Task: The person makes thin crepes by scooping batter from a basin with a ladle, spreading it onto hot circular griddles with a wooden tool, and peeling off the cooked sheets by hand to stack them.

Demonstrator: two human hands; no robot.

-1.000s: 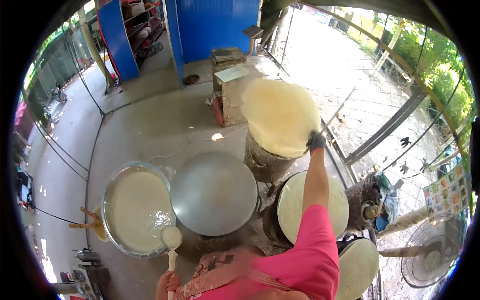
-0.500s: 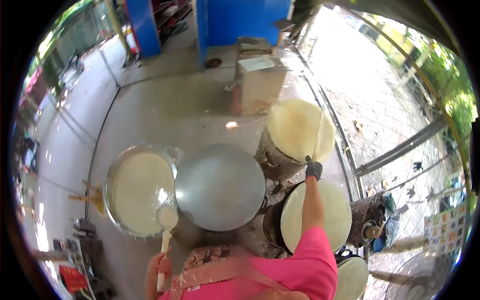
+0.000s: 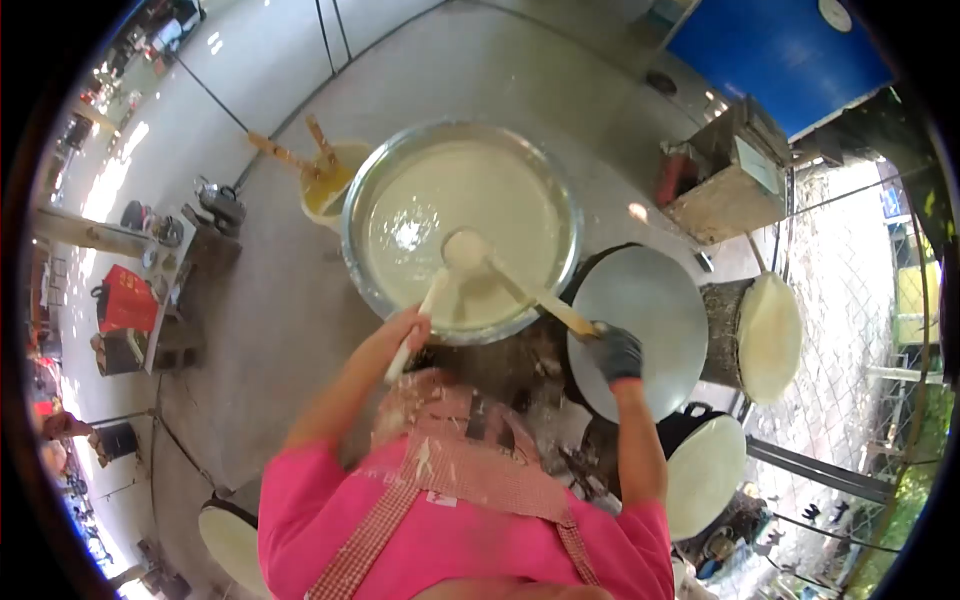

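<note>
Basin (image 3: 354,230) sitting between bucket (image 3: 347,163) and griddle (image 3: 650,298)
The bucket is standing behind-left, a drum (image 3: 724,332) standing right of the griddle, a ladle (image 3: 436,289) reaching across the basin's near rim.

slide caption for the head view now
Left hand holding a ladle, gloved right hand a stick, at a basin of pale liquid.
</note>
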